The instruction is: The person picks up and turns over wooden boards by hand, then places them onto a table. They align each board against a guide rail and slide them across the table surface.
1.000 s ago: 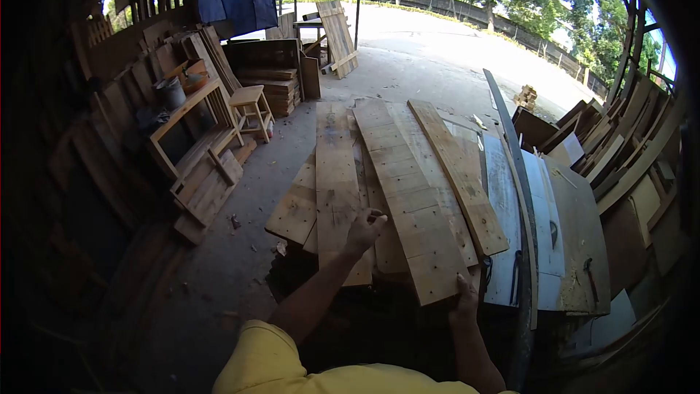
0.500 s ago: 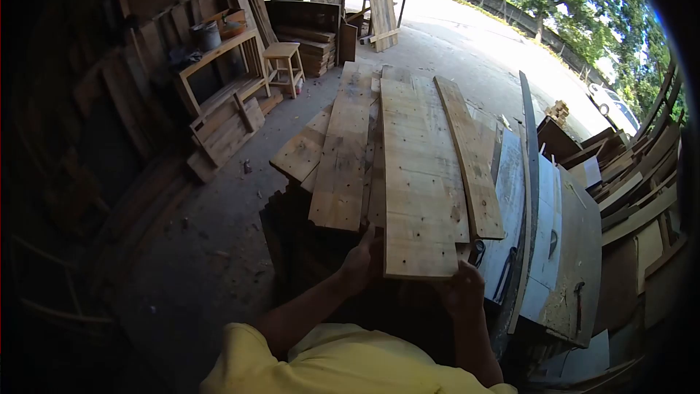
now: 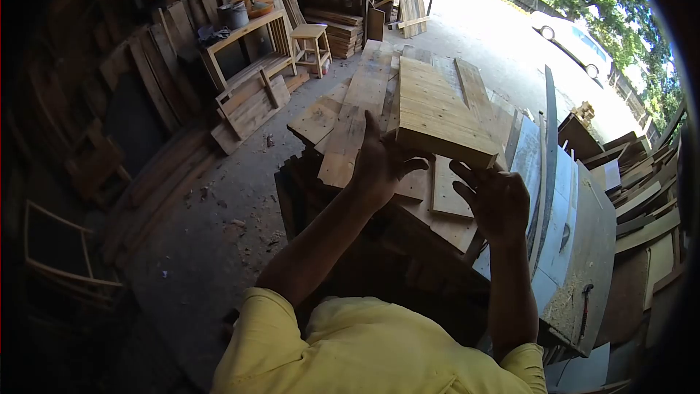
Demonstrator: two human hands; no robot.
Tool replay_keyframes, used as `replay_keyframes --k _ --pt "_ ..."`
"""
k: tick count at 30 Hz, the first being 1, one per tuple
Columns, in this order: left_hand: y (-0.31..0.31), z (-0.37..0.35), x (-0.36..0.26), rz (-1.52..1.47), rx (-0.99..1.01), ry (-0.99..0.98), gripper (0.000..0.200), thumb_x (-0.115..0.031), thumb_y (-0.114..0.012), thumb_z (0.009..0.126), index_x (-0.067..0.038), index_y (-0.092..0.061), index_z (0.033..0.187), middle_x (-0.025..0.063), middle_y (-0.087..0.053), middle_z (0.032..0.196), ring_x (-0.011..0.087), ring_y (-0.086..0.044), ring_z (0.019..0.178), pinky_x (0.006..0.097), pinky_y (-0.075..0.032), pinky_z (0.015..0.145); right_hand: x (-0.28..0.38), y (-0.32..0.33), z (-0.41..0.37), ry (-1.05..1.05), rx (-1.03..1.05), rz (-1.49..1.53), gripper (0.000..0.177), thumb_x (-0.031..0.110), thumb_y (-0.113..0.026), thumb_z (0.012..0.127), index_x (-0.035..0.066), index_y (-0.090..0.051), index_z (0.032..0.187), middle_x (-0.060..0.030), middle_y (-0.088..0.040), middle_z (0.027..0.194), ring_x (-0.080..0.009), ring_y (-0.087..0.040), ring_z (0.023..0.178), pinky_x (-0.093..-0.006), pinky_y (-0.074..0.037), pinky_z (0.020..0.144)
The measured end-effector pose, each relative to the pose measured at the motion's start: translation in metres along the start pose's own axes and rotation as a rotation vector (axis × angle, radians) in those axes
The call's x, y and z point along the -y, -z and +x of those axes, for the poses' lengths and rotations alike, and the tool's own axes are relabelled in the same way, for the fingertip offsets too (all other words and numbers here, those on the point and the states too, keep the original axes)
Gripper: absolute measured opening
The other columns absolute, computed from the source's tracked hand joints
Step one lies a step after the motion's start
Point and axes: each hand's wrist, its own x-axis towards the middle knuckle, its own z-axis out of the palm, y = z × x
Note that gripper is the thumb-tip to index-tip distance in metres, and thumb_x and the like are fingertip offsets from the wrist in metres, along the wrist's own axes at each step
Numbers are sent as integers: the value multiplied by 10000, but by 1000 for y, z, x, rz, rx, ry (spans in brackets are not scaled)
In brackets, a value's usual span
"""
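A wide pale wooden board (image 3: 437, 106) with nail holes is tilted, its near end raised above the other boards so that its end face shows. My left hand (image 3: 379, 164) is at the near left corner, thumb and fingers apart around it. At the near right corner my right hand (image 3: 502, 203) has its fingers bent against the board's end. How far the fingers reach underneath is hidden. Below and around lie more planks: a left plank (image 3: 357, 109), a narrow right plank (image 3: 475, 91) and a shorter piece (image 3: 448, 193) between my forearms.
On the right are a pale blue panel (image 3: 543, 226), a long dark strip (image 3: 548, 124), a hammer (image 3: 585, 310) and stacked offcuts (image 3: 649, 233). A stool (image 3: 310, 33) and a wooden bench (image 3: 248, 44) stand at the left back. A white car (image 3: 576, 40) is outside.
Both hands have risen and moved forward, lifting the board's near end. The shorter piece beneath it has come into view. The camera view has shifted too.
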Motion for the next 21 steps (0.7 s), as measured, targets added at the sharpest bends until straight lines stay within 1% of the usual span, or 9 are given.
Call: replay_keyframes --k 2,4,5,7,10,14,17,20,21 --pt "-1 1 -2 -8 14 -1 885 -702 -130 937 21 -535 1246 194 -670 1032 313 -663 847 389 -550 728 1 0 2 9 37 7 504 290 -438 915 -26 -495 1304 -217 -541 1316 -418 -450 1287 -495 -411 1029" --pt "-6 0 -6 35 -17 -7 923 -729 -119 919 24 -611 1123 176 -697 917 285 -678 811 384 -527 753 2 2 3 -22 -28 -15 520 298 -440 916 -26 -484 1321 -220 -516 1349 -419 -447 1289 -491 -417 1023" --pt "-6 1 -6 28 -29 -8 923 -729 -119 919 24 -611 1123 176 -697 917 285 -678 811 384 -527 753 3 1 3 -35 -31 -12 520 298 -440 916 -26 -484 1321 -220 -516 1349 -419 -447 1289 -491 -417 1023" --pt "-2 4 -8 6 6 6 937 -735 -103 913 20 -617 1119 184 -697 929 287 -680 799 382 -521 767 3 -1 5 -22 -54 3 419 274 -474 928 -9 -570 1222 -253 -498 1358 -429 -406 1321 -511 -427 1028" --pt "-2 6 -10 26 11 3 943 -735 -86 912 12 -624 1118 188 -697 930 292 -680 802 381 -516 778 2 3 5 8 -5 -3 406 276 -459 933 1 -589 1202 -252 -489 1370 -428 -402 1324 -509 -426 1027" --pt "-3 5 -13 32 33 0 948 -733 -80 913 15 -627 1113 188 -697 937 292 -681 801 380 -522 772 1 2 8 7 15 16 419 311 -420 955 10 -620 1165 -250 -530 1328 -425 -451 1286 -503 -444 1002" --pt "-1 6 -14 67 8 0 929 -704 -79 933 37 -555 1227 207 -672 1032 330 -656 858 405 -514 788 3 -4 9 -15 -70 28 436 342 -398 975 20 -645 1136 -236 -590 1256 -416 -516 1224 -496 -469 967" --pt "10 7 -14 55 89 -7 886 -685 -130 949 43 -549 1229 216 -667 1031 321 -657 870 399 -520 825 5 -11 9 -53 -132 -2 552 448 -360 983 -9 -604 1174 -221 -593 1249 -353 -572 1160 -470 -495 912" --pt "13 7 -15 66 96 -3 806 -639 -208 969 46 -536 1238 209 -660 1058 311 -655 906 394 -518 856 3 -9 8 -49 -135 5 552 448 -360 983 -9 -604 1174 -221 -593 1249 -353 -572 1160 -470 -495 912"
